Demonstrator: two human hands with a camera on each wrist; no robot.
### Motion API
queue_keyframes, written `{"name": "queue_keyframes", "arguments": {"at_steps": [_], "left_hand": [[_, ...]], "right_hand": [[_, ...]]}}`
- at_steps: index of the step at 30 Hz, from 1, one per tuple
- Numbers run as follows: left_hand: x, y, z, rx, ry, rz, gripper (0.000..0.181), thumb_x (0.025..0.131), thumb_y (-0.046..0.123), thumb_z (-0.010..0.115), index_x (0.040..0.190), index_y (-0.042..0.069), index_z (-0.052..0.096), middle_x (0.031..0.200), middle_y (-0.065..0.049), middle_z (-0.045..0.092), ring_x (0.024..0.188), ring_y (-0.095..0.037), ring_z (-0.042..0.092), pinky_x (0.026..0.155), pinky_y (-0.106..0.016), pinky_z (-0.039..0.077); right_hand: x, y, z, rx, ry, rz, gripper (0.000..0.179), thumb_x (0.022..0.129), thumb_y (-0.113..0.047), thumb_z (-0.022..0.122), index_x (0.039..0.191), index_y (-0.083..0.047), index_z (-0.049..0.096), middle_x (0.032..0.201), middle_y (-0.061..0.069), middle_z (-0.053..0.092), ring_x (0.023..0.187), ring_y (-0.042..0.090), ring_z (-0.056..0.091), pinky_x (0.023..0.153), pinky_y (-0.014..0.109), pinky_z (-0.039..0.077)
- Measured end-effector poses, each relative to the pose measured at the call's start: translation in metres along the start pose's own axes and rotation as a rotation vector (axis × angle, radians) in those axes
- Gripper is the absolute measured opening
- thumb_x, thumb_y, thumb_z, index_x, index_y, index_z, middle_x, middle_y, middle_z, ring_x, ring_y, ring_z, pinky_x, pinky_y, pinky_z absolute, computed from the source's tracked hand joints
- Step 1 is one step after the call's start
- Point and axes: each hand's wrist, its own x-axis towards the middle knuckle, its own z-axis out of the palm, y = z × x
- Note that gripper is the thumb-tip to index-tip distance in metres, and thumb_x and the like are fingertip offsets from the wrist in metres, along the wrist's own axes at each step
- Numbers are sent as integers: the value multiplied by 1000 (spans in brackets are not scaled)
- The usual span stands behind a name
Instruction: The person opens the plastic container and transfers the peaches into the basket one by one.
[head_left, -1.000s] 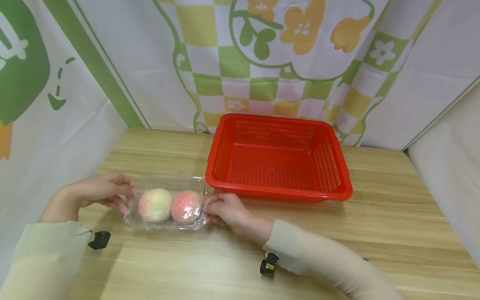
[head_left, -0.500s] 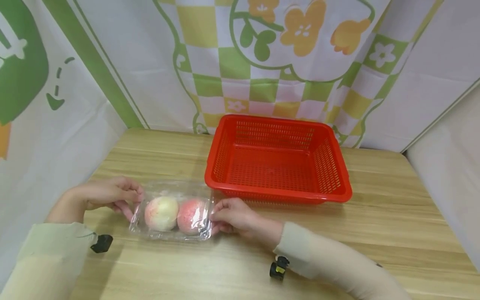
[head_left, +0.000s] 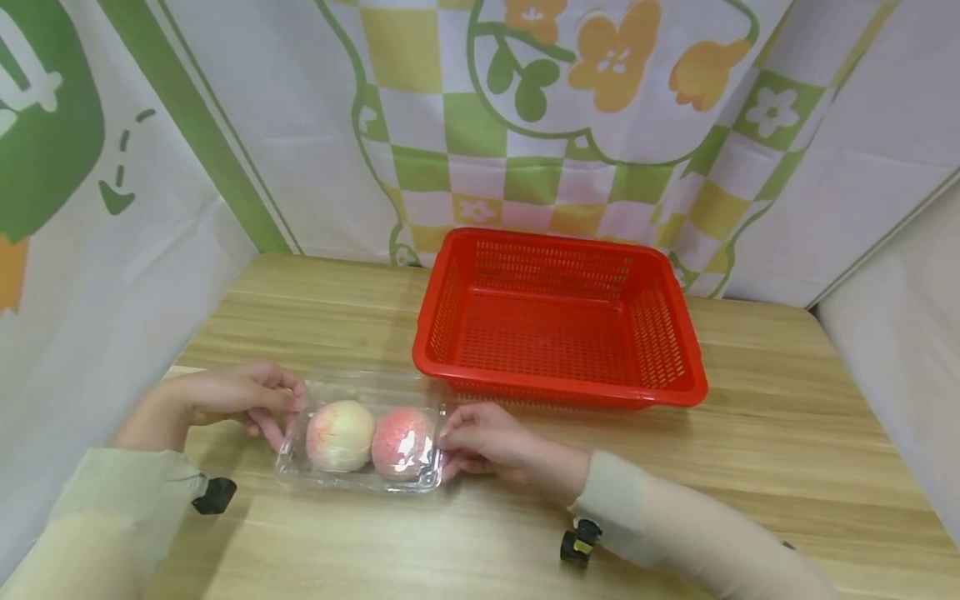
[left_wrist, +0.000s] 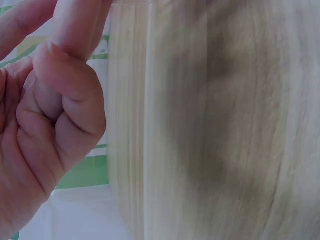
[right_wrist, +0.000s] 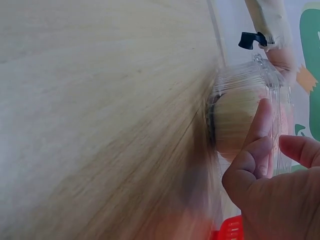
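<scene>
A clear plastic clamshell box (head_left: pixel 358 481) with two peaches inside lies between my hands in the head view. The left peach (head_left: pixel 341 435) is pale yellow with a pink blush; the right peach (head_left: pixel 402 443) is pinker. At the box's left end, my left hand (head_left: pixel 243 398) pinches the edge between thumb and fingers. My right hand (head_left: pixel 491 442) holds the opposite end, thumb on top and fingers at the side. Seen from the right wrist, the box's ribbed wall (right_wrist: pixel 240 77) sits close over the wood. The left wrist view shows curled fingers (left_wrist: pixel 75 95) but not the box.
A red perforated plastic basket (head_left: pixel 558 390) stands behind and to the right of the box, its near left corner close to it. The wooden table (head_left: pixel 780 433) extends to both sides. Patterned curtains (head_left: pixel 480 125) hang along the back and sides.
Both hands have carried the box of peaches to the right and nearer to me, along the table. The grip at each end has stayed. The basket has not moved.
</scene>
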Motion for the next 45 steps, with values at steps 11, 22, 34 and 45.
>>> {"name": "queue_keyframes", "arguments": {"at_steps": [11, 22, 34, 45], "left_hand": [[16, 8, 14, -19, -27, 31, 14, 109, 18, 54, 105, 4, 53, 89, -4, 70, 82, -21, 80, 63, -20, 48], [36, 19, 35, -54, -74, 68, 13, 108, 16, 55, 104, 3, 52, 89, -4, 68, 82, -21, 80, 62, -20, 48], [57, 33, 53, -75, -88, 56, 12, 108, 14, 55, 102, 3, 52, 90, -7, 67, 83, -21, 80, 62, -20, 47], [73, 42, 67, -96, -108, 64, 11, 108, 12, 55, 107, 1, 54, 92, -6, 68, 83, -18, 80, 61, -18, 49]], "right_hand": [[-15, 6, -21, 5, -34, 10, 7, 97, 2, 63, 94, -5, 61, 77, 3, 67, 63, 11, 71, 60, 17, 47], [-36, 12, -48, 40, -103, 29, 10, 97, 1, 61, 92, -7, 58, 80, 3, 70, 65, 10, 72, 56, 13, 44], [-53, 15, -77, 17, -128, 46, 8, 99, -1, 60, 94, -8, 58, 84, 4, 70, 70, 11, 74, 59, 14, 47], [-68, 18, -95, -26, -130, 38, 7, 99, -3, 59, 96, -8, 57, 84, 3, 72, 71, 10, 74, 58, 14, 46]]}}
